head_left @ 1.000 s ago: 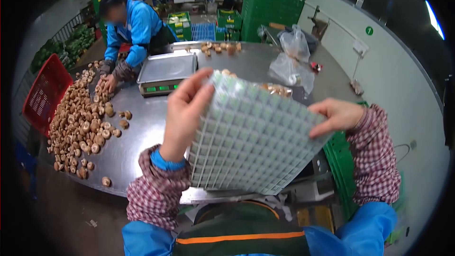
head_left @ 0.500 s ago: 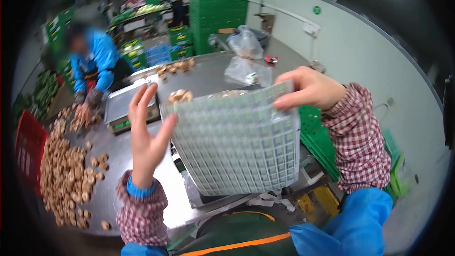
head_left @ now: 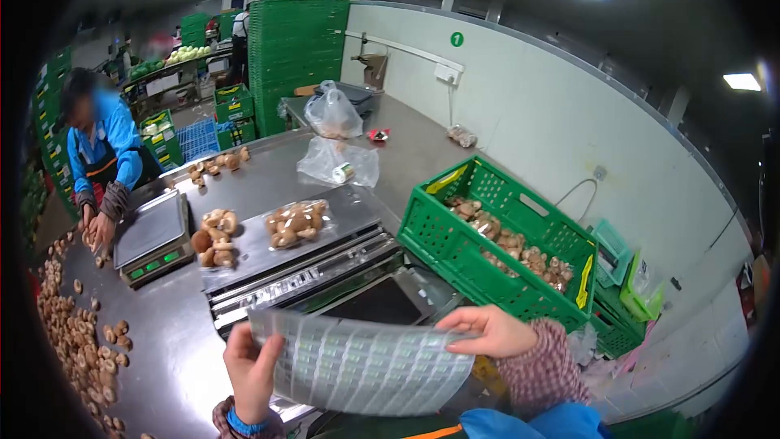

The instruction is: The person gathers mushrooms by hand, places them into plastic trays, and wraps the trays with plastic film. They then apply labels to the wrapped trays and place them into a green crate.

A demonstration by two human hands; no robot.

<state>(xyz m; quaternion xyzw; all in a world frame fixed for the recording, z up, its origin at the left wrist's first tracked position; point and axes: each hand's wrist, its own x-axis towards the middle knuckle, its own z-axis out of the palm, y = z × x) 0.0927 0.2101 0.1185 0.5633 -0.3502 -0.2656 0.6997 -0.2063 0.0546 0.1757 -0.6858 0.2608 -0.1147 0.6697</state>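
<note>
A sheet of small green-and-white labels (head_left: 370, 366) stretches between my two hands above the table's front edge, its surface smeared by motion. My left hand (head_left: 250, 367) is closed on the sheet's left edge, thumb in front. At the upper right corner, my right hand (head_left: 487, 333) pinches the sheet between thumb and fingers. Just beyond it lies the wrapping machine (head_left: 325, 284) with its dark plate. A film-wrapped pack of mushrooms (head_left: 296, 223) rests behind that, and loose mushrooms (head_left: 215, 237) are piled to its left.
A scale (head_left: 152, 236) stands left of the loose pile. Many mushrooms (head_left: 77, 325) cover the table's left side, near a co-worker in blue (head_left: 110, 138). To the right, a green crate (head_left: 496, 236) holds wrapped packs. Plastic bags (head_left: 333, 114) lie farther back by the wall.
My left hand, spread beside the sheet before, has taken hold of its left edge. The sheet has dropped lower and tilted flatter. The view has turned right, bringing the green crate into sight.
</note>
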